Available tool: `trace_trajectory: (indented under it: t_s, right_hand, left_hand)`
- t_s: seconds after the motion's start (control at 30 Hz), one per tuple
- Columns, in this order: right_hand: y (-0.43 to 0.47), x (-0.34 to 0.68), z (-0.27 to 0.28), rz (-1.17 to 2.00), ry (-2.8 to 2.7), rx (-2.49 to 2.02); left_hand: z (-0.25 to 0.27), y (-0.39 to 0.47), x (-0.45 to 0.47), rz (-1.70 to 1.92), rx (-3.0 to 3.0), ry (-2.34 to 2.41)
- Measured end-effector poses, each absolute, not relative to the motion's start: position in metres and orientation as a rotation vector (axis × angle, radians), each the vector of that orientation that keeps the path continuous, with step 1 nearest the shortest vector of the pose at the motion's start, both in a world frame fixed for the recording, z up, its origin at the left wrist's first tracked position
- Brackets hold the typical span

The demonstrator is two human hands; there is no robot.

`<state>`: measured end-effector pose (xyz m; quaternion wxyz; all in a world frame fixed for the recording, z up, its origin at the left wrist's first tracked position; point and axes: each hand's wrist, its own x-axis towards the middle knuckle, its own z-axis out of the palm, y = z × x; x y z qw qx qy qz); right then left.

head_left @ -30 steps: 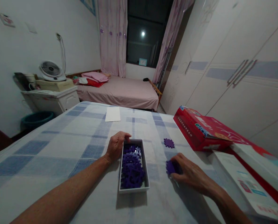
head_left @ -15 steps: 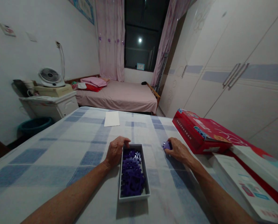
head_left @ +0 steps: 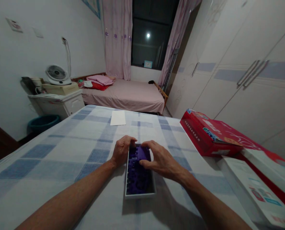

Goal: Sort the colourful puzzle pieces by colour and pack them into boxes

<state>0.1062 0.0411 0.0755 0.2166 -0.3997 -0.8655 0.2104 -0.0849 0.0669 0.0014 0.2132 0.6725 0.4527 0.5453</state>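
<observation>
A shallow white box point(head_left: 140, 196) stands on the checked cloth, holding several purple plastic pieces point(head_left: 138, 182) with toothed edges. My left hand point(head_left: 122, 149) has its fingers closed on the box's far left corner. Over the far right part of the box is my right hand point(head_left: 160, 159), thumb and fingers closed around a purple toothed piece point(head_left: 144, 154). That piece is at the level of the other pieces; whether it touches them I cannot tell.
A white card point(head_left: 117, 118) lies farther back on the checked cloth point(head_left: 94, 135). To the right are a red box point(head_left: 204, 135) and a white box point(head_left: 254, 188). Beyond the table stands a bed point(head_left: 130, 94).
My right hand has moved left with the purple toothed piece, from the cloth beside the box to inside the box. My left hand stays at the box's corner. The view has shifted slightly.
</observation>
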Motion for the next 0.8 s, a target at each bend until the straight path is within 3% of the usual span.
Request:
trace_trajectory:
  t_s: [0.33,0.57,0.8]
  right_hand:
    - [0.034,0.158,0.035,0.430,-2.081,-1.288]
    - [0.042,0.188,-0.010,0.459,-1.865,-1.426]
    - [0.049,0.190,-0.016,0.510,-1.850,-1.357]
  left_hand:
    - [0.006,0.061,-0.080,1.559,1.863,1.185]
    - [0.005,0.067,-0.083,1.541,1.888,1.459]
    - [0.022,0.123,-0.129,1.025,2.072,1.997]
